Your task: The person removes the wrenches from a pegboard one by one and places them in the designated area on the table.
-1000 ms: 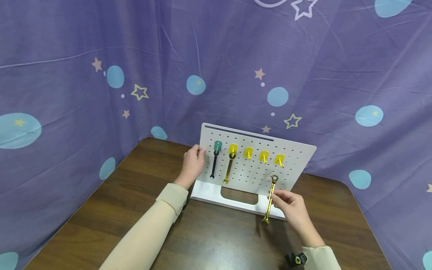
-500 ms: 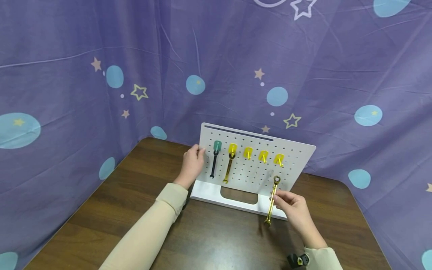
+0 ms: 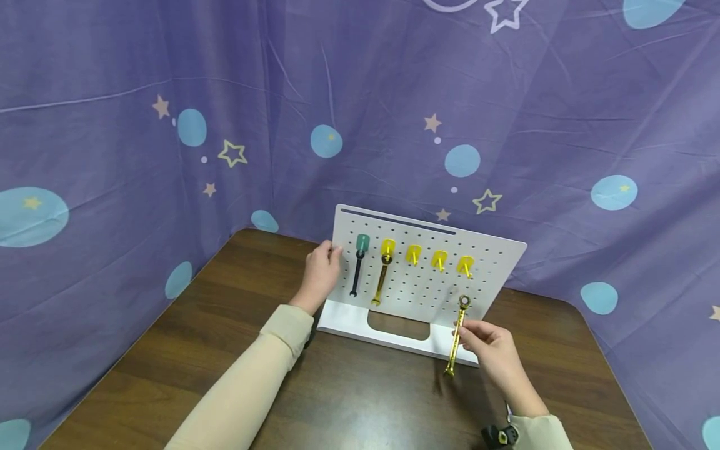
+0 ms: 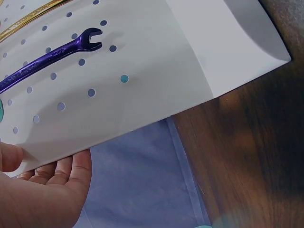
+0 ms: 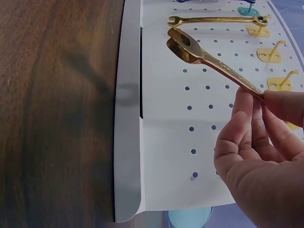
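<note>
A white pegboard (image 3: 427, 294) stands tilted back on the table. My left hand (image 3: 322, 275) grips its left edge, thumb on the front and fingers behind, as the left wrist view shows. Between the thumb and fingers of my right hand (image 3: 492, 353) is a gold combination wrench (image 3: 457, 340), ring end up and open end down, held in front of the board's lower right. A dark purple wrench (image 4: 52, 56) hangs from the green hook (image 3: 362, 242). Beside it a second gold wrench (image 5: 213, 20) hangs from a yellow hook (image 3: 388, 246).
Three more yellow hooks, among them the middle one (image 3: 439, 260), carry nothing. The board's white base (image 3: 343, 322) has a wide cut-out at the front. Brown wooden table (image 3: 225, 350) lies around it, with a purple patterned curtain (image 3: 382, 175) behind.
My right hand has shifted slightly to the right with the gold wrench, which sits a little lower now. The left hand and pegboard have stayed put.
</note>
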Demonstrator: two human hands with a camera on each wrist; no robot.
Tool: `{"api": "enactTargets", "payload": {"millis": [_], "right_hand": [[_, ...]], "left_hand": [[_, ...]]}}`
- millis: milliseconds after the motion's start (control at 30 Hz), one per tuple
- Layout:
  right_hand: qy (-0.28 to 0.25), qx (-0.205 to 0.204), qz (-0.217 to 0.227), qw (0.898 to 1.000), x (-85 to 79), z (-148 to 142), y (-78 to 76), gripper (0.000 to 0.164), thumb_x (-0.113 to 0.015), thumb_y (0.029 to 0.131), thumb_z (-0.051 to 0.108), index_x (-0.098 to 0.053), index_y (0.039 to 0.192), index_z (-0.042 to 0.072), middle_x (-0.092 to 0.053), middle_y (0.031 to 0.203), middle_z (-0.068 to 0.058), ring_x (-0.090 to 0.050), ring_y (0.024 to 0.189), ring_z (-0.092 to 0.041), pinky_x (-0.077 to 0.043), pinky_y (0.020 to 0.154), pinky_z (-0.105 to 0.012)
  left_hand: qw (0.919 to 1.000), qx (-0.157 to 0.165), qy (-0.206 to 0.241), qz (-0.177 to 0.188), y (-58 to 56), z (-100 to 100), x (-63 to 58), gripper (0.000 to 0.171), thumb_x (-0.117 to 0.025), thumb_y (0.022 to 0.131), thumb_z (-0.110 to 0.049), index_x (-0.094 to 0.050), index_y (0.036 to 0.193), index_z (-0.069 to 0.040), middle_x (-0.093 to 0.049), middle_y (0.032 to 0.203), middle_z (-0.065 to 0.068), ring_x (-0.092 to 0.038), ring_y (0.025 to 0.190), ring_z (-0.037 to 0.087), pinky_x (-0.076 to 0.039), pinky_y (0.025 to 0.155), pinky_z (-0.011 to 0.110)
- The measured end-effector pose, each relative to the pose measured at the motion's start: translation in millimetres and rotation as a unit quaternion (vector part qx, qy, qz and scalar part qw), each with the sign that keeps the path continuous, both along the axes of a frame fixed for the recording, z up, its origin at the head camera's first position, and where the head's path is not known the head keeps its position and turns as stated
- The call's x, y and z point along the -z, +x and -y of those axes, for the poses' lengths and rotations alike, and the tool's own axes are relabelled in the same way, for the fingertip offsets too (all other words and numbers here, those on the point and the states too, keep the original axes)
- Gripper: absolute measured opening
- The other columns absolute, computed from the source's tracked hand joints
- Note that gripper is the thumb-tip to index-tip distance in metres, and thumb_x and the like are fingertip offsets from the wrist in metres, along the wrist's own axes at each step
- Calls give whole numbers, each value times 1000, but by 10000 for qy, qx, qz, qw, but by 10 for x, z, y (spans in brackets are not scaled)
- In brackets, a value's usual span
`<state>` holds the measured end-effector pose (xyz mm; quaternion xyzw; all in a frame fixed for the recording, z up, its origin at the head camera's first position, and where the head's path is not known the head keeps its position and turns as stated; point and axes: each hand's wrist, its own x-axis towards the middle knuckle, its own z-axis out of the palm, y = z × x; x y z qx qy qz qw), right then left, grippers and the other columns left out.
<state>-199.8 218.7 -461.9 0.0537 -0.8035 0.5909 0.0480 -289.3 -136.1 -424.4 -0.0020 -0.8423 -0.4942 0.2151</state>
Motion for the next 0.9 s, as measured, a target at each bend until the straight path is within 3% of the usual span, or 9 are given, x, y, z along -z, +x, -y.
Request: {"api": "enactTargets", "payload": {"millis": [367,900], "right_hand": [[86,95,-20,9999,30,-42,12,19,-69,97,3,-70,108,-12,-72,93,-17,-68,79,-16,-56,72,-29],[75,124,-88,9999,67,-91,38,19,-68,97,3,-69,108,-13,-73,92,-17,-68,78,-16,-57,71,-30]], "left_hand": [[10000,-9,-40,-56,-8,0,12,20,-55,107,-14,-62,97,2,-61,78,14,-56,71,27,-48,64,41],[10000,-25,-41,-81,-26,8,31,21,-55,107,-14,-61,94,2,-60,78,14,-56,72,28,-48,64,42]]}}
